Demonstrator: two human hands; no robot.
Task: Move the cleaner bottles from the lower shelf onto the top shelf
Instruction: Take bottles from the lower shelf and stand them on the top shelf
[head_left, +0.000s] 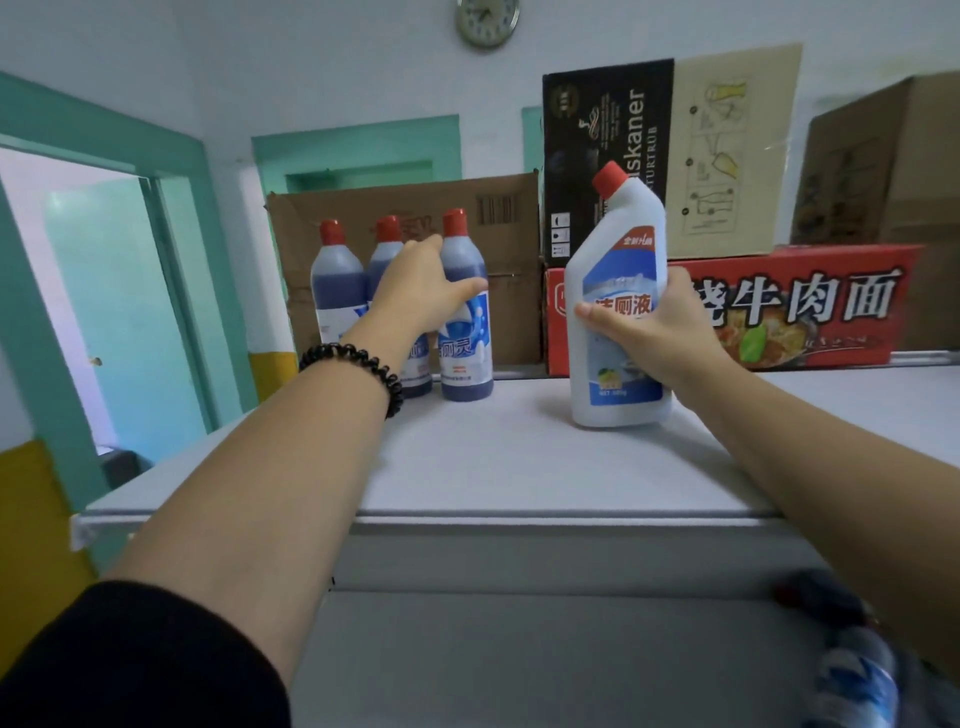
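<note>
I am reaching both arms up over the top shelf (519, 457). My right hand (657, 332) is gripping a white cleaner bottle (615, 291) with a red cap and angled neck, fingers wrapped around its label; it is standing upright on the shelf, right of centre. My left hand (423, 288) is resting on the nearest of three blue bottles (467, 332), fingers curled loosely around its shoulder. Those three red-capped bottles are standing close together at the far left of the shelf, in front of a brown cardboard box (514, 234). To the right, a red noodle carton (810, 312) is lying behind the white bottle, with a black-and-tan box (675, 156) stacked on top of it. A black beaded bracelet (358, 364) is sitting on my left wrist.
</note>
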